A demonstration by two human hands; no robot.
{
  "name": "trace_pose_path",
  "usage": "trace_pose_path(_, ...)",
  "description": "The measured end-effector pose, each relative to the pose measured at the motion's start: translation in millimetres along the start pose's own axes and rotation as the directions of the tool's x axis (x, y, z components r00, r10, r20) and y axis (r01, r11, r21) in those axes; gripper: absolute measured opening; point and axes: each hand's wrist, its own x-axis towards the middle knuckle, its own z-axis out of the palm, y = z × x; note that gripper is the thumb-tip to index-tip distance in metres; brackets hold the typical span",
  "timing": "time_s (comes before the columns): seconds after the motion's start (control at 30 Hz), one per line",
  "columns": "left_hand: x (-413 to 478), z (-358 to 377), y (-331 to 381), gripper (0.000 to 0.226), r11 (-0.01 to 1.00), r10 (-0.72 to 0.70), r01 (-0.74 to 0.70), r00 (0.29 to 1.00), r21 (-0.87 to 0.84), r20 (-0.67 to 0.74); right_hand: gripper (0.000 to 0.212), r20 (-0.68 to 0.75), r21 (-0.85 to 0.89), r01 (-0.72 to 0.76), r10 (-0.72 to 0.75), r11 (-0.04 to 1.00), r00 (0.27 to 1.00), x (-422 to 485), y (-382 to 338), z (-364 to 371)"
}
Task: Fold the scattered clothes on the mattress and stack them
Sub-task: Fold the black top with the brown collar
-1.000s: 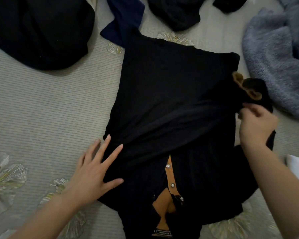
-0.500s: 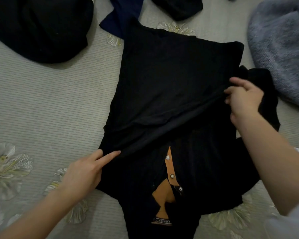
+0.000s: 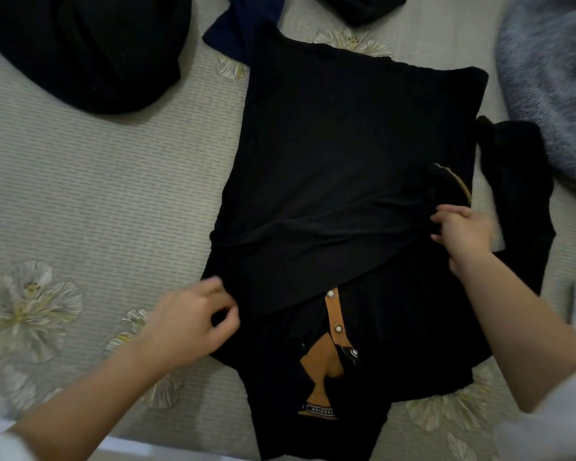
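L hand (image 3: 187, 324), R hand (image 3: 464, 231): 1 shirt (image 3: 346, 144) (pinched).

left hand (image 3: 187, 324) now pinching shirt (image 3: 346, 144) edge; right hand (image 3: 463, 231) shifted inward

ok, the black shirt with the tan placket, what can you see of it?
The black shirt, soft matte knit by its look, lies flat on the mattress, collar end nearest the camera. Tan placket with pale buttons, tan collar lining, a lettered band. A layer is folded over the body, covering the placket's far end. The left hand pinches that fold's left edge, right hand grips its right; a tan-trimmed cuff shows beside it.
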Motion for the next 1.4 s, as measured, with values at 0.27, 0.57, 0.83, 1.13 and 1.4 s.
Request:
trace_pose_path(0.27, 34, 37, -8, 0.081, 0.917, -0.111, 0.09, 0.993, 0.388, 0.032, 0.048, -0.026, -0.147, 0.076, -0.081, 0.986, 0.996, 9, 5, -2)
trace_pose_path(0.57, 24, 41, -8, 0.103, 0.907, -0.196, 0.154, 0.978, 0.391, 0.07, 0.065, 0.438, -0.744, 0.574, -0.399, 0.343, 0.806, -18, 18, 7)
trace_pose_path(0.83, 41, 19, 35, 0.12, 0.86, -0.458, 0.347, 0.848, 0.373, 0.268, 0.061, 0.348, -0.661, 0.583, -0.495, 0.473, 0.796, -7, 12, -39)
trace_pose_path(1.13, 79, 83, 189, 0.081, 0.992, -0.087, 0.08, 0.994, 0.099, 0.071, 0.043, -0.03, -0.484, 0.229, -0.278, 0.844, 0.96, 23, 57, -163)
trace_pose_path(1.4, 95, 143, 250, 0.086, 0.981, -0.132, 0.078, 0.94, 0.18, 0.313, 0.052, 0.056, -0.403, 0.157, -0.147, 0.901, 0.987, 52, 84, -162)
